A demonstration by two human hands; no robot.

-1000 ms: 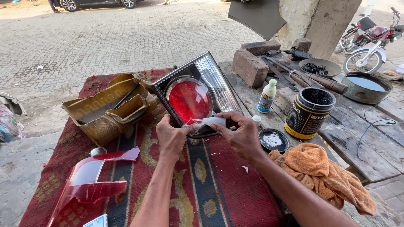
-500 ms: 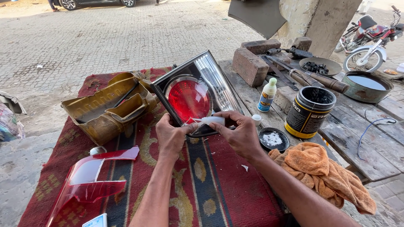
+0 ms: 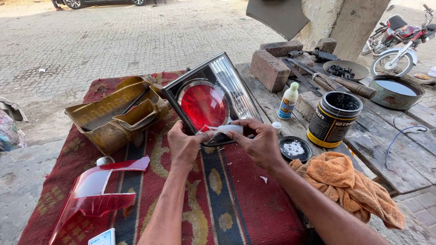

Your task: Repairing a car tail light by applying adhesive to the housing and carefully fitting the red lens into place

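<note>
A car tail light [image 3: 213, 102] with a round red lens and a black frame stands tilted on a red patterned cloth [image 3: 236, 204]. My left hand [image 3: 184, 145] grips its lower edge. My right hand [image 3: 259, 143] holds a small white tube [image 3: 227, 129] with the tip pointing left at the lamp's lower rim, close to my left thumb.
A yellowed lamp housing [image 3: 113, 113] lies left, a broken red lens [image 3: 93, 193] at the lower left. On the wooden bench: small white bottle [image 3: 288, 100], black-and-yellow tin [image 3: 334, 119], black lid with white powder [image 3: 294, 148], orange rag [image 3: 349, 181], bricks [image 3: 270, 68], metal bowls [image 3: 395, 90].
Both hands hold nearly the same pose; the tube stays at the lamp's lower edge with only slight shifts.
</note>
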